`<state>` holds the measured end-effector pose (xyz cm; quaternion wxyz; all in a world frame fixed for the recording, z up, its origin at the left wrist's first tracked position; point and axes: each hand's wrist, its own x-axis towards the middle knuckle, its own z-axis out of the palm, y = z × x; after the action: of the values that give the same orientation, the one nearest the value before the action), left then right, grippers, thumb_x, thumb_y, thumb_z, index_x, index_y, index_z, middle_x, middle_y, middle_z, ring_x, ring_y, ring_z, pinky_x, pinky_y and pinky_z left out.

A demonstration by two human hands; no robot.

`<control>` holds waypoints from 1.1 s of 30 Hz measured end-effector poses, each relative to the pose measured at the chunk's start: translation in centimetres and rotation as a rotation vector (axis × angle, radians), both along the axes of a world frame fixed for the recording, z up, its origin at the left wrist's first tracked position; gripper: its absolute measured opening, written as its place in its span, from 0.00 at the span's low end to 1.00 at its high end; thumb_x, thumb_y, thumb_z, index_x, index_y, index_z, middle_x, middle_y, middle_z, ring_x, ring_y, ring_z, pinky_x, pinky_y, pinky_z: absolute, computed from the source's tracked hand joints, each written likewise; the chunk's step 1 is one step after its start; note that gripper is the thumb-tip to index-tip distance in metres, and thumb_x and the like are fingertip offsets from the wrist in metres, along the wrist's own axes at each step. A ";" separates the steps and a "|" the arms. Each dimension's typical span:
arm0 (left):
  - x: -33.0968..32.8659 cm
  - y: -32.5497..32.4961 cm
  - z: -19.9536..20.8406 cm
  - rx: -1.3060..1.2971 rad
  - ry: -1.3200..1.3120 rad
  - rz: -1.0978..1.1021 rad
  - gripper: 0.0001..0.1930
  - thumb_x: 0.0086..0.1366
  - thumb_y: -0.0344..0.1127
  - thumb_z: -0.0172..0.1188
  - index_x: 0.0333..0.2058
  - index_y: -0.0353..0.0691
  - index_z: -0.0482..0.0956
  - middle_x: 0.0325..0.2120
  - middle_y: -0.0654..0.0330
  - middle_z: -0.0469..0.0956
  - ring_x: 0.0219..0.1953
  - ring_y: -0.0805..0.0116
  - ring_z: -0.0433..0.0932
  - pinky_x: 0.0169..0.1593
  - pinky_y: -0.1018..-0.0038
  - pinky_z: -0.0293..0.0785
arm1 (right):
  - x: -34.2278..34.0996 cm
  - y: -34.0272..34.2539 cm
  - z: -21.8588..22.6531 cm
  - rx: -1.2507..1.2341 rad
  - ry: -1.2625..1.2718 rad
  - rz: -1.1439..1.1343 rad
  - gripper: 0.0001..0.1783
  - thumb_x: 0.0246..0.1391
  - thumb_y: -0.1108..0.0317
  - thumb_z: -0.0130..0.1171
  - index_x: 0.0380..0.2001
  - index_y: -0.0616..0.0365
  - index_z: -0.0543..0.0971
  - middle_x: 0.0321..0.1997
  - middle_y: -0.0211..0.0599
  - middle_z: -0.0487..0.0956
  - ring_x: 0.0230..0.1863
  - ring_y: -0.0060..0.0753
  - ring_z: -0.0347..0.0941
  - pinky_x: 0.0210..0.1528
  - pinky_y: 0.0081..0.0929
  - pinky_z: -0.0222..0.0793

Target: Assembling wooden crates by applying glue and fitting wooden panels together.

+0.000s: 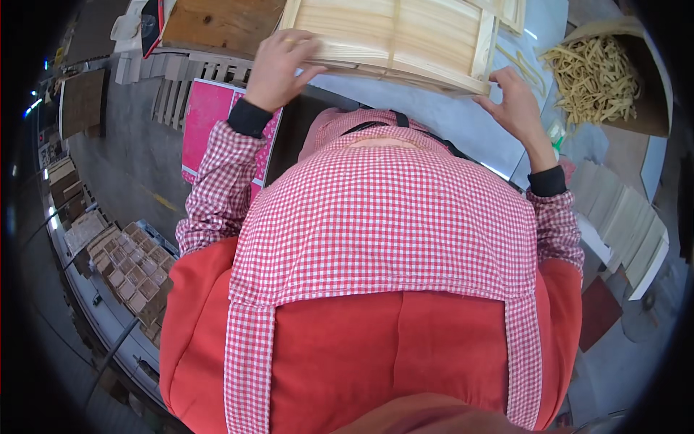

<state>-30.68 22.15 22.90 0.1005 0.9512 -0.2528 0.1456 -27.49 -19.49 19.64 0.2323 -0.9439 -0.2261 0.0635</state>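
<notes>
A pale wooden box (354, 25) with a framed, panelled face lies in front of me at the top of the view. A thin tan band (393, 43) runs across its middle. My left hand (280, 69) is at the box's left near corner, fingers bent over the edge and thumb lower at the front; the fingers are slightly blurred. At the right near corner, the thumb and forefinger of my right hand (515, 107) sit on either side of the wood. The undersides of both grips are hidden.
An open container (654, 94) of tan rubber bands (593, 79) stands to the right. A few loose bands (526, 66) lie on the pale table (463, 123). A brown wooden board (217, 29) and a pink panel (206, 123) are on the left. Stacked pale boards (614, 210) are at right.
</notes>
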 end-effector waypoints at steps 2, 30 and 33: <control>0.7 -1.4 -0.1 0.076 0.095 -0.082 0.19 0.54 0.37 0.65 0.44 0.40 0.75 0.42 0.57 0.75 0.46 0.55 0.72 0.47 0.65 0.71 | -0.2 1.0 0.4 -0.039 -0.105 -0.019 0.18 0.44 0.66 0.66 0.38 0.62 0.74 0.37 0.42 0.74 0.40 0.44 0.72 0.41 0.34 0.68; 3.6 -3.0 0.8 0.315 0.305 -0.181 0.13 0.55 0.34 0.63 0.37 0.37 0.72 0.35 0.55 0.73 0.43 0.56 0.71 0.46 0.67 0.72 | 2.0 8.8 0.0 -0.097 -0.196 0.312 0.18 0.45 0.69 0.63 0.38 0.64 0.70 0.39 0.47 0.72 0.43 0.47 0.71 0.45 0.38 0.69; 3.3 -2.1 1.0 0.237 0.289 -0.191 0.14 0.54 0.35 0.63 0.38 0.38 0.73 0.36 0.56 0.73 0.43 0.56 0.71 0.45 0.67 0.72 | 2.5 5.9 0.9 0.320 -0.149 0.241 0.19 0.44 0.70 0.64 0.40 0.63 0.71 0.38 0.45 0.73 0.41 0.45 0.72 0.43 0.38 0.69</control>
<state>-27.40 20.09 23.86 0.0368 0.9391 -0.3400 -0.0334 -25.00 -13.62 20.56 0.3525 -0.8631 -0.3612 -0.0160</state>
